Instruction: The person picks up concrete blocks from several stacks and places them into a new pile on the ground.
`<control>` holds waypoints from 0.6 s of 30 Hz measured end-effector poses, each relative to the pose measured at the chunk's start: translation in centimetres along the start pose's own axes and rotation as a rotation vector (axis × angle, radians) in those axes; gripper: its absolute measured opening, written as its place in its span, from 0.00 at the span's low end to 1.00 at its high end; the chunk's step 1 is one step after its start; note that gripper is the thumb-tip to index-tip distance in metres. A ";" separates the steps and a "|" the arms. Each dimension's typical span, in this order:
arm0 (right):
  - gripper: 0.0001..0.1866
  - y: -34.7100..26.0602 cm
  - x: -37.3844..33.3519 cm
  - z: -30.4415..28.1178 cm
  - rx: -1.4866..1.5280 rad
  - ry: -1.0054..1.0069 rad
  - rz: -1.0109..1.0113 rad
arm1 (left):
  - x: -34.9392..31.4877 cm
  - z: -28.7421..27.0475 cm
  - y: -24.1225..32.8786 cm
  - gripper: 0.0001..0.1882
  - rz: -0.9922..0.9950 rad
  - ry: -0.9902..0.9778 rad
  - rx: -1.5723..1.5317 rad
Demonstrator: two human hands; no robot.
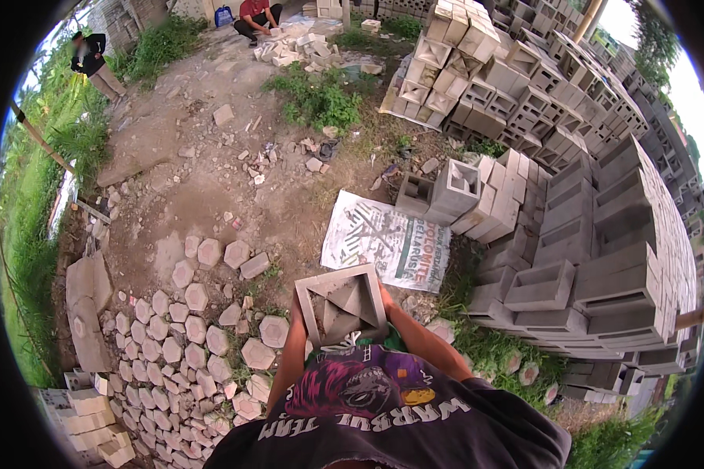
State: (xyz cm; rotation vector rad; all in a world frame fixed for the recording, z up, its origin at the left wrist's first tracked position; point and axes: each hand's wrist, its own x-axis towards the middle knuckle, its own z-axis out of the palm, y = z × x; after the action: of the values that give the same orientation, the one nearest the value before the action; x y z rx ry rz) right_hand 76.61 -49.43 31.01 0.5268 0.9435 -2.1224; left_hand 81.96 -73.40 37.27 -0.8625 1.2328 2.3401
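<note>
- grip: both hands are clamped on a grey concrete block point(338, 303), the left hand point(296, 310) at its left side and the right hand point(384, 296) at its right; most fingers are hidden, so i cannot tell how deep the hold goes.
- the block is held up in front of the torso, its recessed, slant-faceted side turned upward; if side pressure alone carries it, grit or sweat could let it slide down.
- uneven pressure between the hands could tip it, and a rough rim might then scrape the dark shirt point(438, 426) or chip.
- the white sack point(346, 228) lies rumpled on the dirt point(164, 215) just beyond; a foot set on it could skid.
- hexagonal pavers point(259, 353) lie to the left with gaps between them; an edge could catch a toe, since the block hides some of the footing.
- the stacked blocks point(541, 283) rise on the right; a bump from the load could shift any that sit badly.
- farther off, rubble point(314, 48) lies beside a crouching person point(255, 14); loose pieces there could roll underfoot.
</note>
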 end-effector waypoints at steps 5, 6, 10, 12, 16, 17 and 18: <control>0.39 -10.5 9.0 -0.4 -0.007 -0.132 0.097 | 9.1 3.5 5.7 0.38 0.052 0.059 0.007; 0.39 -11.9 10.8 -0.8 0.026 -0.174 0.145 | 10.6 4.6 7.0 0.38 0.054 0.066 0.025; 0.36 -15.4 14.2 -3.1 0.102 -0.047 -0.093 | 16.5 9.7 11.4 0.37 0.042 0.038 0.069; 0.31 -18.0 14.5 -3.5 0.185 -0.021 -0.077 | 19.7 11.9 13.3 0.37 0.027 0.024 0.098; 0.29 -20.5 16.1 -6.6 0.381 0.089 -0.236 | 26.7 17.8 16.6 0.36 -0.057 -0.066 0.221; 0.29 -21.3 16.1 -6.1 0.363 0.128 -0.268 | 28.4 18.7 17.3 0.36 -0.081 -0.081 0.258; 0.29 -22.2 16.4 -6.1 0.342 0.170 -0.304 | 30.4 19.8 18.0 0.36 -0.107 -0.100 0.292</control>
State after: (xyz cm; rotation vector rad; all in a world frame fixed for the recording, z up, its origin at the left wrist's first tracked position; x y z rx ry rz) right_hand 49.49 -42.33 27.16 0.7854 0.7924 -2.5692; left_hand 42.21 -66.05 36.78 -0.6872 1.4039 2.0277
